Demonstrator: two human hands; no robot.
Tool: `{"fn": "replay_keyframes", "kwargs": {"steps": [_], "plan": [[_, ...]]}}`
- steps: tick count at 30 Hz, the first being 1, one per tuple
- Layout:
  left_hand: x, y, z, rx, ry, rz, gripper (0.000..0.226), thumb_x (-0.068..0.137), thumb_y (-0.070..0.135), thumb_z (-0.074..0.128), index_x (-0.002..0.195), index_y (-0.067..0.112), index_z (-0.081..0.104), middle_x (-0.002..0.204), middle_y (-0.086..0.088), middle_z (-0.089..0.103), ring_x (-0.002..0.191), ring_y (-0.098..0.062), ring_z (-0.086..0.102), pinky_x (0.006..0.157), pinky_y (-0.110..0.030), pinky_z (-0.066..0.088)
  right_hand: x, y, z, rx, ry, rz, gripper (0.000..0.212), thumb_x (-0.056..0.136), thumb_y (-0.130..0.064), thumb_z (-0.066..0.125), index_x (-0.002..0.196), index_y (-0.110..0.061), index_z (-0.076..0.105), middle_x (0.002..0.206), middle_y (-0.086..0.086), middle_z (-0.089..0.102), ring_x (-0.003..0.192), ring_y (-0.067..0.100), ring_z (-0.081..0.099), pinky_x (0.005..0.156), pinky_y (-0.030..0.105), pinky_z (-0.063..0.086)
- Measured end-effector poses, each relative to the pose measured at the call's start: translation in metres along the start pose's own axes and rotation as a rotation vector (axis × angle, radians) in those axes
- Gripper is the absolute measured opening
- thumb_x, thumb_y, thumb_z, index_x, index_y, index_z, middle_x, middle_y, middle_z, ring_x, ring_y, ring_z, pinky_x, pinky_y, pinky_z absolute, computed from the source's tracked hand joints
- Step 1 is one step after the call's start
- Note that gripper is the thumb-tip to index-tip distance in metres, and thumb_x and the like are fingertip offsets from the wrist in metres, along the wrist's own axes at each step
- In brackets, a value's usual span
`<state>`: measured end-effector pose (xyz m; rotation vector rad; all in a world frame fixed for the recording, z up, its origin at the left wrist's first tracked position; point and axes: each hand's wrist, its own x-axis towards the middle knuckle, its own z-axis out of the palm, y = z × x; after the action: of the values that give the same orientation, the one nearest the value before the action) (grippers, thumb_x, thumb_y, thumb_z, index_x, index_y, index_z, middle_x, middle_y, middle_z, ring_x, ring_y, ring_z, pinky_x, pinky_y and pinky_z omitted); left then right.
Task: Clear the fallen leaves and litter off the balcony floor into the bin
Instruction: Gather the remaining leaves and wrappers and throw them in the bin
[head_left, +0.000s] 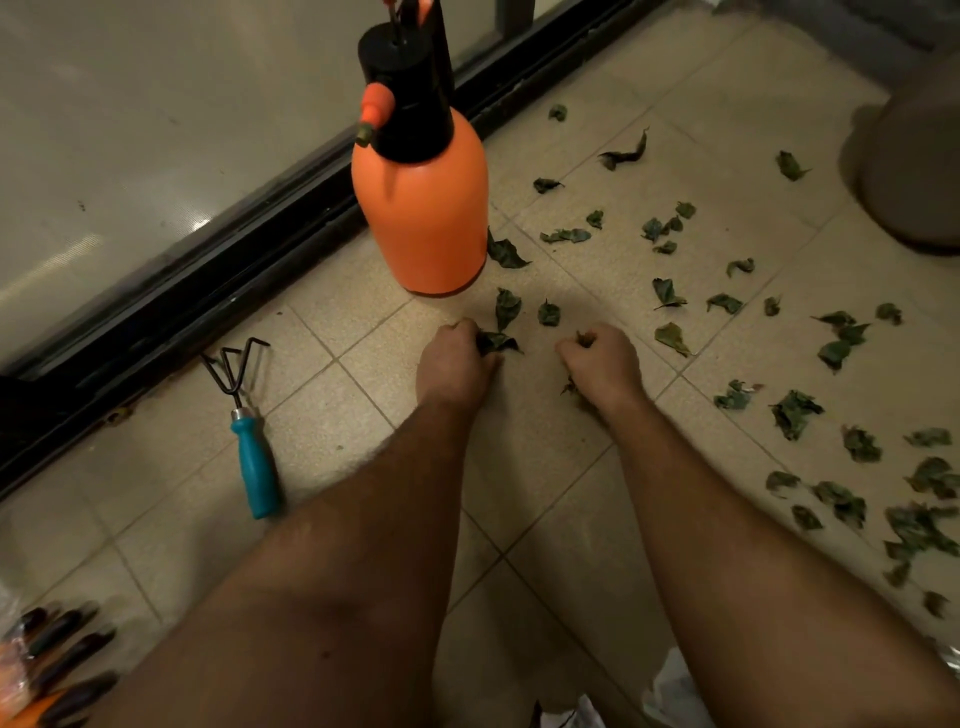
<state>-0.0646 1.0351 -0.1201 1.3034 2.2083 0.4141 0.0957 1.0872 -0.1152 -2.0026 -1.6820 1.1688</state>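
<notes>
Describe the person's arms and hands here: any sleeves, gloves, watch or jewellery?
Both forearms are bare right up to the frame's bottom edge, so no sleeves show. The left hand and right hand wear no gloves. No watch, bracelet or ring is visible; the fingers are mostly hidden from view.

Head view, steeply down, near floor (519, 519)

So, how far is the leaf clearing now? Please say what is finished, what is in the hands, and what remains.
Done: the tiles near the forearms show almost no leaves. In hand: the left hand and the right hand each hold gathered leaves in a closed grip. Left: many scattered leaves lie to the right, and a few beside the orange sprayer. No bin is clearly visible, so nothing can be confirmed as binned.
</notes>
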Motion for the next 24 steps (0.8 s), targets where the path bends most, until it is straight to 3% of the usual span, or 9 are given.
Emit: {"fn": "replay_keyframes", "kwargs": {"steps": [3,5,8,13,15,18,21,24], "plan": [[0.000,0.004,0.001,0.018,0.029,-0.017,0.025,0.095,0.032,0.060,0.115,0.017,0.060,0.111,-0.005,0.058,0.091,-0.016,0.054,0.078,-0.029,0.048,-0.014,0.001,-0.009,0.648,-0.042,0.327,0.011,0.092,-0.024,0.055,0.083,-0.018,0.055,0.074,0.004,0.052,0.064,0.017,0.050,0.049,0.025,0.034],[-0.003,0.004,0.000,0.014,0.035,0.006,0.023,0.098,0.032,0.055,0.113,0.015,0.060,0.108,-0.005,0.056,0.087,-0.013,0.051,0.074,-0.026,0.043,-0.016,0.001,-0.011,0.811,-0.076,0.419,0.007,0.093,-0.020,0.054,0.087,-0.016,0.056,0.083,0.007,0.060,0.062,0.016,0.053,0.044,0.024,0.033],[-0.012,-0.004,-0.001,-0.065,0.067,0.015,0.022,0.097,0.033,0.055,0.111,0.016,0.060,0.101,0.000,0.053,0.086,-0.012,0.052,0.076,-0.026,0.044,-0.009,-0.006,-0.007,0.683,-0.073,0.330,0.004,0.092,-0.013,0.058,0.095,-0.016,0.058,0.095,0.011,0.071,0.068,0.017,0.059,0.044,0.023,0.034],[-0.021,-0.023,-0.010,-0.416,0.340,-0.317,0.012,0.089,0.025,0.063,0.083,0.020,0.054,0.075,0.004,0.056,0.071,-0.014,0.054,0.058,-0.026,0.042,0.021,-0.025,0.010,0.006,0.027,-0.097,0.030,0.097,-0.022,0.060,0.126,-0.018,0.060,0.121,0.004,0.065,0.097,0.017,0.061,0.067,0.020,0.045],[-0.017,-0.027,-0.015,-0.466,0.354,-0.334,0.010,0.088,0.022,0.064,0.088,0.020,0.054,0.076,0.007,0.055,0.070,-0.011,0.053,0.058,-0.026,0.042,0.027,-0.031,0.018,-0.236,0.063,-0.168,0.036,0.098,-0.027,0.059,0.133,-0.020,0.056,0.124,0.005,0.064,0.107,0.022,0.061,0.074,0.026,0.045],[-0.008,-0.023,-0.022,-0.537,0.329,-0.341,0.021,0.092,0.023,0.061,0.111,0.020,0.051,0.086,0.006,0.058,0.076,-0.011,0.057,0.061,-0.025,0.044,0.028,-0.034,0.023,-0.454,0.084,-0.178,0.025,0.098,-0.028,0.057,0.121,-0.017,0.059,0.111,0.007,0.066,0.098,0.023,0.061,0.067,0.029,0.039],[0.002,-0.018,-0.028,-0.438,0.210,-0.300,0.032,0.095,0.027,0.058,0.126,0.020,0.050,0.104,0.002,0.062,0.079,-0.007,0.057,0.063,-0.022,0.045,0.021,-0.026,0.022,-0.407,0.061,-0.113,0.014,0.095,-0.027,0.059,0.105,-0.016,0.061,0.094,0.005,0.063,0.084,0.020,0.059,0.060,0.028,0.036],[0.013,-0.016,-0.028,-0.268,0.059,-0.200,0.048,0.090,0.034,0.068,0.132,0.019,0.050,0.122,-0.001,0.061,0.103,-0.014,0.059,0.083,-0.028,0.049,0.005,-0.013,0.016,0.073,-0.047,-0.072,0.010,0.090,-0.017,0.060,0.082,-0.018,0.055,0.074,-0.001,0.053,0.067,0.013,0.050,0.055,0.025,0.038]]}}
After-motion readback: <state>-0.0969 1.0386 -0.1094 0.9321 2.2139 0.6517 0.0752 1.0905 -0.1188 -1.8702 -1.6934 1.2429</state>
